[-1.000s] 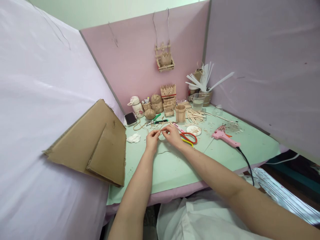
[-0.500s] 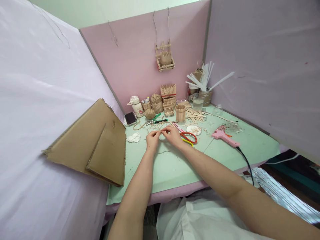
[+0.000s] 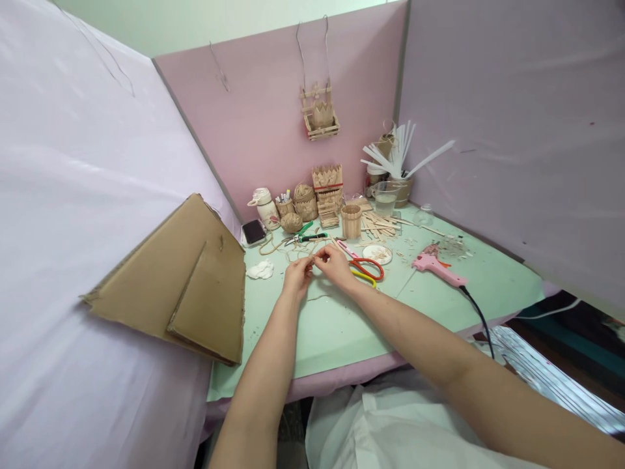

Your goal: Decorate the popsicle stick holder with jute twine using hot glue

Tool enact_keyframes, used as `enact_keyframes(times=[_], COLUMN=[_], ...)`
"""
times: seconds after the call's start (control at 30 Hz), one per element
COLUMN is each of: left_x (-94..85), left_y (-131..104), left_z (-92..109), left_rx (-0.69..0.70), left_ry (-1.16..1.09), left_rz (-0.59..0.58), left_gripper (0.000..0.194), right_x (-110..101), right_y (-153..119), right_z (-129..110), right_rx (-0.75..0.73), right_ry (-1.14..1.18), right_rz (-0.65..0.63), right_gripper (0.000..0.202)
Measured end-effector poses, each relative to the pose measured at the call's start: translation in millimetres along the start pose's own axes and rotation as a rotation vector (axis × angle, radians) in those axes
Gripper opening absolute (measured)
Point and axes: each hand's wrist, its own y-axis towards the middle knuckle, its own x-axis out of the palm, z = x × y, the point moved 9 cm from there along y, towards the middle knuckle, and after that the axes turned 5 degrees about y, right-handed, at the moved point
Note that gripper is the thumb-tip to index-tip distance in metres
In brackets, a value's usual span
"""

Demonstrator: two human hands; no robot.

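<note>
Over the middle of the table, my left hand and my right hand meet, fingertips pinched close together. Between them runs what looks like a thin strand of twine, mostly covered by the fingers. A loose end of twine lies on the table just below the hands. Beyond them are tangled twine strands, a ball of twine and green-handled pliers. Beside my right hand rest scissors with red and yellow handles, their blades hidden, and a pink cutter.
A pink glue gun with a black cord lies at the right. Cardboard sheets lean at the left. Farther back are a stick-covered cup, loose wooden sticks, a white lid, a water cup and a phone.
My left hand has turned slightly and dropped a little, its fingers now more curled. The right hand stays pinched close to it. The view has shifted very slightly.
</note>
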Motion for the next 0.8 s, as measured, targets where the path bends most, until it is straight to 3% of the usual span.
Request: enact_keyframes(times=[0.1, 0.2, 0.37, 0.57, 0.8], left_x=[8.4, 13.3, 14.6, 7.2, 8.0], left_y=[-0.4, -3.0, -4.4, -4.0, -7.0], left_z=[-7.1, -6.6, 3.4, 21.0, 23.5], left_rx=[-0.136, -0.166, 0.001, 0.281, 0.284], left_ry=[-0.112, -0.126, -0.014, 0.361, 0.419], left_rz=[-0.138, -0.208, -0.178, -0.030, -0.008], left_gripper=[0.019, 0.022, 0.032, 0.019, 0.016], right_x=[4.9, 7.2, 8.6, 11.6, 14.2], right_y=[0.1, 1.8, 2.7, -0.1, -0.2], right_z=[-0.4, 5.6, 26.6, 36.0, 40.9], right_rx=[-0.007, 0.050, 0.280, 0.428, 0.451], right_ry=[0.097, 0.232, 0.393, 0.460, 0.425], right_rz=[-0.029, -0.033, -0.034, -0.066, -0.096], right_gripper=[0.005, 0.007, 0.017, 0.015, 0.016])
